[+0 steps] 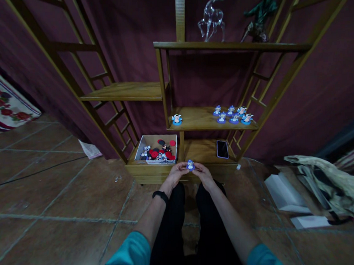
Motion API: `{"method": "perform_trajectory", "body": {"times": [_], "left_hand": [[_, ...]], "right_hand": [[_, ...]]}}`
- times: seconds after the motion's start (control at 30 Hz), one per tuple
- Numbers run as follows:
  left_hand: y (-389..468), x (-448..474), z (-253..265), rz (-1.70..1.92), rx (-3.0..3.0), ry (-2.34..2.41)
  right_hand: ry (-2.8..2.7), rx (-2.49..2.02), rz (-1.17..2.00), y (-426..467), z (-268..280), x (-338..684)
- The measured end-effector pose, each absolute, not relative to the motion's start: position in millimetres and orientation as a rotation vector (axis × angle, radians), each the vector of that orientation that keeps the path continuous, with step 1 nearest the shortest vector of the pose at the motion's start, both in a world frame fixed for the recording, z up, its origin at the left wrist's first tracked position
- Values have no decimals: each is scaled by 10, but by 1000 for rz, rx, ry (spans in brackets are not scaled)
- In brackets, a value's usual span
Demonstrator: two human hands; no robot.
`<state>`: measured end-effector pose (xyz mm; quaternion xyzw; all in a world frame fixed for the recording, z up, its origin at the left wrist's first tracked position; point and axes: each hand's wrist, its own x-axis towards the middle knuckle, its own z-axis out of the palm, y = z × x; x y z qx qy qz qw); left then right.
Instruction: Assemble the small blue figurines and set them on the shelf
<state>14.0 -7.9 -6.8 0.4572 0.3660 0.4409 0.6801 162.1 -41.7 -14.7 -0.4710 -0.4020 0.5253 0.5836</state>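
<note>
Between my two hands is a small purple-and-white figurine (190, 165) on a round purple base, held upright in front of the low shelf unit. The fingers of my left hand (177, 172) close on its left side, and those of my right hand (204, 173) grip its right side. Just left of my hands stands an open cardboard box (140, 156) holding several figurines and red and black discs. On the middle shelf (191, 117) sits one blue-based figurine (177, 119) at the left. Several purple-based figurines (221, 117) and blue-based ones (247, 119) cluster at its right.
A phone (222, 149) lies on the bottom shelf (197, 152). Higher up stand a clear deer ornament (212, 17) and a dark green statue (260, 17). White boxes (286, 193) and a cloth bag (337, 181) lie on the floor at right; a cable (36, 173) runs at left.
</note>
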Motion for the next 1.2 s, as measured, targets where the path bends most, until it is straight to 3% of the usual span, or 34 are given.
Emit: {"method": "perform_trajectory", "body": {"times": [1.2], "left_hand": [[-94, 186, -131, 1177, 1217, 868]], "right_hand": [[-964, -934, 1272, -481, -109, 1533]]}}
